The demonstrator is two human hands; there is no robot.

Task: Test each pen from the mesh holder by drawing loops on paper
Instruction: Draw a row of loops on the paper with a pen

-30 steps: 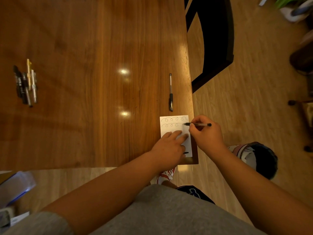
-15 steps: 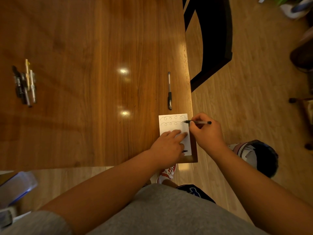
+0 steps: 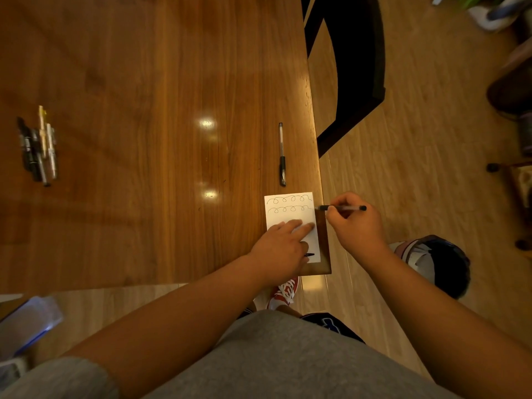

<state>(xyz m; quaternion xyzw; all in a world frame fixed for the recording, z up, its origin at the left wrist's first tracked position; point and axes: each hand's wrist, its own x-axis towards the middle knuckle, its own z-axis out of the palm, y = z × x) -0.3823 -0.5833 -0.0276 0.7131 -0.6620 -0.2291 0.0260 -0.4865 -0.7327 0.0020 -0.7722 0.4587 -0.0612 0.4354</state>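
Close to the person, the left hand point(image 3: 280, 245) lies flat with its fingers spread narrow, and it presses down on the lower half of the paper point(image 3: 290, 217) so the sheet stays put. A tiny dark thing pokes out from under that hand, but it is too small to tell what it is. At about 3 o'clock from the paper, the right hand point(image 3: 355, 226) is closed around a black pen point(image 3: 341, 208). This pen lies almost flat, its long side runs from 3 o'clock to 9 o'clock, and its tip points to 9 o'clock, just at the right edge of the sheet, by the end of the second row of loops point(image 3: 289, 209). The first row of loops point(image 3: 288, 199) sits just above it. So I think the loops for this pen are done or nearly done, and the next move calls for setting it down and picking up another one. A little farther, at 12 o'clock from the paper, a clear pen point(image 3: 282, 154) lies on the table point(image 3: 149, 82), long side running from 12 to 6, dark grip end toward the paper. Far off at 9 o'clock, well apart, a bunch of pens point(image 3: 39, 146) lies side by side, each also running from 12 to 6. No mesh holder is in view.
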